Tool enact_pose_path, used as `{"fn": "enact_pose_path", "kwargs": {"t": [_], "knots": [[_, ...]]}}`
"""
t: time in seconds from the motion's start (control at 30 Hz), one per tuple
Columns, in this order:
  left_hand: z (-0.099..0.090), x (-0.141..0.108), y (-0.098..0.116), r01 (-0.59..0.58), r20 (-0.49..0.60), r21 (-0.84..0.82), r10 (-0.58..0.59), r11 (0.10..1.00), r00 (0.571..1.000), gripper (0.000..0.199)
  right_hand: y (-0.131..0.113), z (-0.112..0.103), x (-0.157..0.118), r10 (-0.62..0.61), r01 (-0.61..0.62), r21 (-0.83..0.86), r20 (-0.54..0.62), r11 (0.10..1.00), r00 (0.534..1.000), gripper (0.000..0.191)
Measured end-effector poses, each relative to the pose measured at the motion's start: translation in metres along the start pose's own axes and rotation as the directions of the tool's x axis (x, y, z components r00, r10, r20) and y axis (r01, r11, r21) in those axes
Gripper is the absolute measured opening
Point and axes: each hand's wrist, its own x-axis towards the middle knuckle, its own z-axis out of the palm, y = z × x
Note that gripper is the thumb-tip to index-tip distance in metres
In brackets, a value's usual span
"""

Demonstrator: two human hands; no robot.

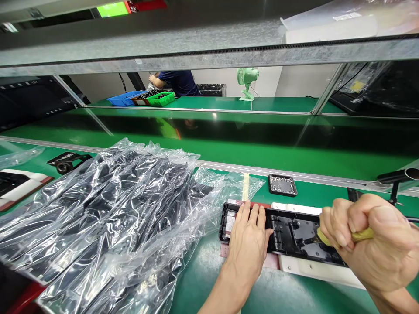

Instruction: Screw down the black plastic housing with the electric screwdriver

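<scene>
Head: tray holds metal bits near left hand

Lit brightly and whitely around the grip of the right hand, with soft shading beneath. Glares in hard white streaks off the plastic bags, well left of the grip. Mirrors dark bands and pale spots in the glossy green surface beyond it. Dims under the metal shelf high above. Stretched toward the edges, the right hand included; softer in the far background, clearer near the grip.
</scene>
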Motion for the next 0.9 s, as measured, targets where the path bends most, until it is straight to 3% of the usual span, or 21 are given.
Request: {"fn": "enact_pose_path", "kwargs": {"t": [0.9], "knots": [[0.0016,-0.0001,-0.0003,0.008,0.009,-0.007,-0.008,1.000,1.000,0.050,0.0006,-0.0031,-0.0008,0.001,-0.002,0.009,0.020,1.000,1.000,0.044]]}}
